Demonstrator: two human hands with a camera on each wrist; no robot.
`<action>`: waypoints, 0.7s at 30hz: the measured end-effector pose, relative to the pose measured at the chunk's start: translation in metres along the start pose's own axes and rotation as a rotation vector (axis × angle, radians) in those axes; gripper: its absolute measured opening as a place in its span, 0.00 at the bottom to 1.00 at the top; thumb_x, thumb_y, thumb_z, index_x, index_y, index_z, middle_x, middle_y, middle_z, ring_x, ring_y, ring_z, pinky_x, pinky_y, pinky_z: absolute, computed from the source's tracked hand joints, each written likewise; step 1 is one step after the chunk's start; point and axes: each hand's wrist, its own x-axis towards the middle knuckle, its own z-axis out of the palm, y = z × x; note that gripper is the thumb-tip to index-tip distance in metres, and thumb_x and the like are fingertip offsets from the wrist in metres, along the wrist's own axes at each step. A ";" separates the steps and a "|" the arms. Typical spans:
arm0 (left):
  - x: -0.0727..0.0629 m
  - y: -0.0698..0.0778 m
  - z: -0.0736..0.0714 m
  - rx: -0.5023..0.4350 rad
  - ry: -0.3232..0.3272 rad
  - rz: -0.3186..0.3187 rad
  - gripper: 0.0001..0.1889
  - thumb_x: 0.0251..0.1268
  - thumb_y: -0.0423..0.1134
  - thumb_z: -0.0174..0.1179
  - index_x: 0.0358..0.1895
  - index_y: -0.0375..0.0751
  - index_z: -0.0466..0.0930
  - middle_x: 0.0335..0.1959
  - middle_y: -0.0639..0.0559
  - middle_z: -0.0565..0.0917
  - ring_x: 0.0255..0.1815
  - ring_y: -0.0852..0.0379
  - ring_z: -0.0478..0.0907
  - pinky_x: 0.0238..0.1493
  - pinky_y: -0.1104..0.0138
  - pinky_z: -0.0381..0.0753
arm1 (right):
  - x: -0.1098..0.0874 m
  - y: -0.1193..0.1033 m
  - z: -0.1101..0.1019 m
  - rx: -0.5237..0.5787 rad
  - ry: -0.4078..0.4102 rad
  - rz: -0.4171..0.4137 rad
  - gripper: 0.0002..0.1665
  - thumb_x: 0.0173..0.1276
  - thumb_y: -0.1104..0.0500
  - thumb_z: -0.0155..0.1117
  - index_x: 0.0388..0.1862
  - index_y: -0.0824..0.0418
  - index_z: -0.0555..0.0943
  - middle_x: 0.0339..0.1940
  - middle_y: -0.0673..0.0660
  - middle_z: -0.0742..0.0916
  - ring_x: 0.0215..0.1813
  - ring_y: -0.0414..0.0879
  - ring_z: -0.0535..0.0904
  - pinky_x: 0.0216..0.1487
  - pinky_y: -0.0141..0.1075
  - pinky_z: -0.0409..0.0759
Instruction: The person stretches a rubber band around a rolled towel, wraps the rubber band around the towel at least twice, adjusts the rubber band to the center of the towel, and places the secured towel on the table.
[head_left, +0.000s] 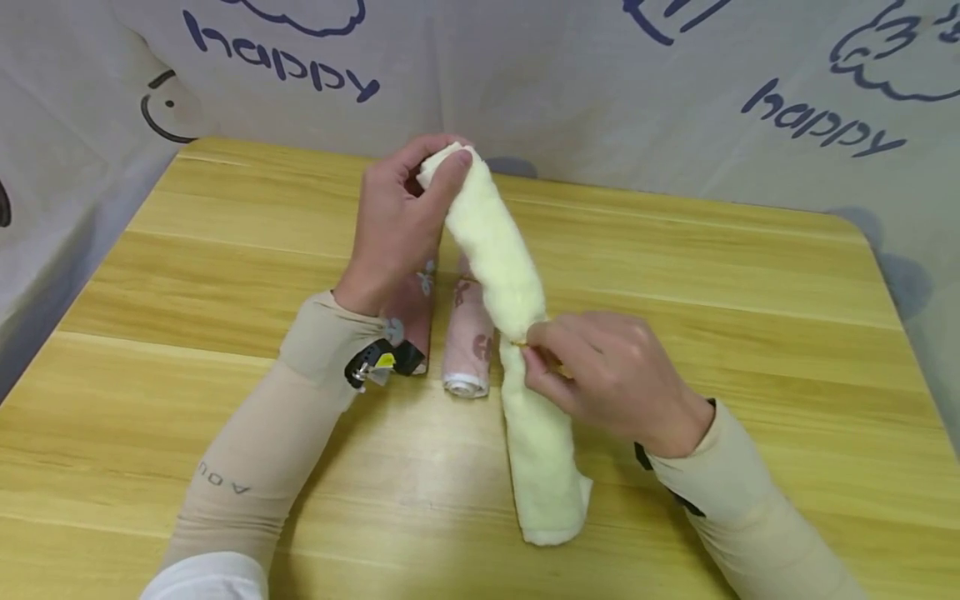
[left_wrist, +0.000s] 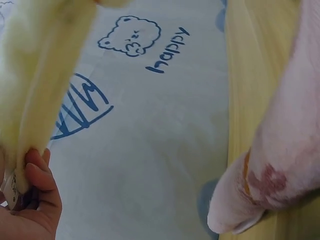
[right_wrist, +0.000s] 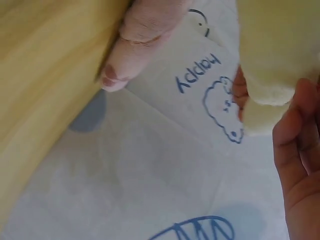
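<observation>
A pale yellow towel (head_left: 498,242), rolled into a long tube and cinched at its middle, slants up off the table. My left hand (head_left: 401,212) grips its upper end, thumb on the near side and fingers behind. In the left wrist view a small white tag (left_wrist: 11,191) pokes out beside those fingers. At the narrowed middle, my right hand (head_left: 611,371) pinches a thin orange rubber band (head_left: 518,343) between thumb and forefinger. The lower half of the roll hangs toward the front of the table, with a loose corner (head_left: 585,492) sticking out.
A rolled pink towel (head_left: 468,342) lies just left of the yellow one, with an orange band (left_wrist: 246,172) round it. Beside it, a darker pink patterned cloth (head_left: 416,321) is partly hidden by my left wrist. A printed white sheet (head_left: 562,92) stands behind the wooden table (head_left: 750,275).
</observation>
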 end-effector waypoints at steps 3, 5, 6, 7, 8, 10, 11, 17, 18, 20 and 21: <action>-0.001 0.002 0.000 -0.011 -0.018 0.039 0.13 0.74 0.40 0.62 0.52 0.34 0.87 0.41 0.49 0.87 0.31 0.61 0.80 0.34 0.71 0.83 | -0.002 0.004 0.003 0.048 -0.048 0.021 0.10 0.72 0.62 0.54 0.31 0.62 0.80 0.19 0.50 0.79 0.18 0.36 0.65 0.17 0.27 0.65; -0.001 0.003 0.001 -0.020 -0.035 0.065 0.13 0.74 0.39 0.61 0.51 0.33 0.86 0.41 0.50 0.87 0.31 0.62 0.80 0.34 0.71 0.83 | -0.004 0.007 0.006 0.077 -0.084 0.036 0.05 0.68 0.63 0.59 0.31 0.61 0.80 0.20 0.50 0.80 0.19 0.36 0.66 0.17 0.27 0.65; -0.002 0.004 0.001 -0.025 -0.046 0.075 0.13 0.74 0.38 0.61 0.51 0.33 0.86 0.41 0.50 0.87 0.31 0.62 0.80 0.33 0.71 0.82 | -0.005 0.008 0.007 0.091 -0.100 0.047 0.03 0.65 0.64 0.62 0.31 0.61 0.80 0.21 0.50 0.80 0.19 0.36 0.66 0.18 0.27 0.65; -0.002 0.005 0.002 -0.027 -0.058 0.085 0.13 0.74 0.38 0.61 0.51 0.32 0.86 0.41 0.49 0.87 0.31 0.62 0.80 0.33 0.71 0.82 | -0.007 0.009 0.007 0.105 -0.112 0.064 0.02 0.63 0.64 0.64 0.31 0.61 0.80 0.21 0.50 0.80 0.20 0.36 0.67 0.19 0.27 0.66; -0.003 0.006 0.003 -0.030 -0.067 0.090 0.12 0.74 0.38 0.61 0.51 0.32 0.86 0.41 0.49 0.87 0.31 0.62 0.80 0.33 0.71 0.82 | -0.008 0.011 0.008 0.119 -0.124 0.088 0.03 0.61 0.64 0.67 0.31 0.61 0.80 0.22 0.51 0.81 0.20 0.36 0.68 0.20 0.27 0.68; -0.004 0.009 0.004 -0.035 -0.083 0.099 0.12 0.75 0.37 0.61 0.51 0.33 0.86 0.42 0.48 0.87 0.30 0.62 0.79 0.33 0.71 0.82 | -0.011 0.016 0.009 0.137 -0.149 0.157 0.08 0.58 0.63 0.72 0.29 0.60 0.79 0.21 0.51 0.80 0.21 0.37 0.69 0.21 0.27 0.69; -0.004 0.011 0.005 -0.035 -0.089 0.104 0.12 0.75 0.37 0.61 0.51 0.33 0.86 0.42 0.48 0.87 0.30 0.62 0.79 0.32 0.71 0.81 | -0.012 0.018 0.009 0.148 -0.161 0.206 0.12 0.57 0.61 0.75 0.27 0.60 0.77 0.20 0.51 0.79 0.22 0.38 0.70 0.22 0.28 0.69; -0.005 0.021 0.006 -0.062 -0.116 0.120 0.12 0.75 0.37 0.60 0.52 0.33 0.86 0.41 0.50 0.87 0.29 0.60 0.78 0.32 0.70 0.81 | -0.016 0.031 0.011 0.371 -0.334 0.600 0.25 0.59 0.48 0.80 0.46 0.60 0.79 0.36 0.53 0.85 0.36 0.42 0.82 0.36 0.36 0.84; -0.004 0.022 0.007 -0.064 -0.122 0.122 0.12 0.75 0.37 0.60 0.52 0.34 0.86 0.41 0.51 0.87 0.29 0.59 0.78 0.32 0.70 0.81 | -0.016 0.032 0.011 0.421 -0.371 0.648 0.29 0.61 0.47 0.79 0.55 0.59 0.78 0.43 0.53 0.86 0.41 0.43 0.84 0.42 0.39 0.87; -0.003 0.026 0.008 -0.066 -0.133 0.125 0.12 0.75 0.37 0.60 0.52 0.34 0.85 0.40 0.52 0.87 0.29 0.59 0.79 0.32 0.70 0.81 | -0.016 0.034 0.012 0.523 -0.435 0.707 0.36 0.66 0.47 0.75 0.68 0.56 0.73 0.55 0.53 0.86 0.52 0.46 0.85 0.52 0.44 0.88; -0.002 0.028 0.008 -0.069 -0.138 0.122 0.12 0.75 0.37 0.60 0.53 0.35 0.85 0.40 0.52 0.87 0.29 0.58 0.79 0.32 0.69 0.80 | -0.016 0.035 0.013 0.568 -0.456 0.720 0.38 0.68 0.47 0.73 0.73 0.55 0.70 0.58 0.53 0.85 0.55 0.47 0.85 0.56 0.45 0.87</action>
